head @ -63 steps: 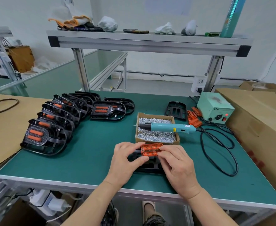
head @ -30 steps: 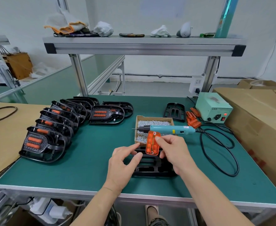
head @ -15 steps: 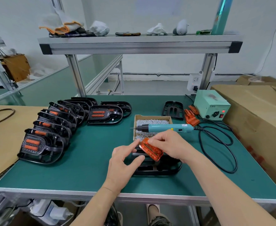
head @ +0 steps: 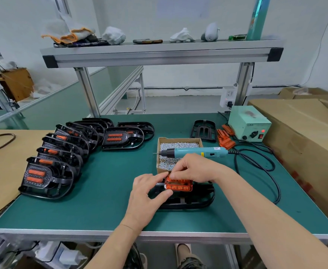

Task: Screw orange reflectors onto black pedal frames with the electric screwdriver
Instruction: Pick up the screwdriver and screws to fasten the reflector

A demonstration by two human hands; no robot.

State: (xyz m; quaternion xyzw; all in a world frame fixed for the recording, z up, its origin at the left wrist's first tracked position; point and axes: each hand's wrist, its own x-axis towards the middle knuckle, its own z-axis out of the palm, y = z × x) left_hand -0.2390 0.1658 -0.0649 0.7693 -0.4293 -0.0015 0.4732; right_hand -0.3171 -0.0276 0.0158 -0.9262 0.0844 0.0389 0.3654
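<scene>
Between both hands sits the orange reflector [head: 178,185], a squat rounded rectangle of translucent plastic, glossy, with a row of small ribbed cells glowing along its near edge. Right hand [head: 193,168] pinches its far edge from above, fingertips curled down onto the top rim, grip closed on it. Left hand [head: 146,193] comes in from the near left, thumb pressed against the reflector's left corner and forefinger touching the top left, the other fingers loosely spread, so that grip is only partly closed around the piece. Directly under the grip lies the black pedal frame [head: 190,200], flat on the green tabletop [head: 105,191], a dark looped outline with open slots, its curved end reaching out to the right of the hands; the reflector rests on its far left part. Just beyond the right hand, the blue electric screwdriver [head: 196,152] lies across a cardboard box of silver screws [head: 178,146], bit pointing left, black cable [head: 256,162] trailing right. Further past it, loose orange reflectors [head: 225,139] sit beside a pale green power box [head: 248,123], with an empty black frame [head: 204,131] nearby. Far left of the grip, a fanned row of finished pedals [head: 48,177] shows orange bars inside black frames
</scene>
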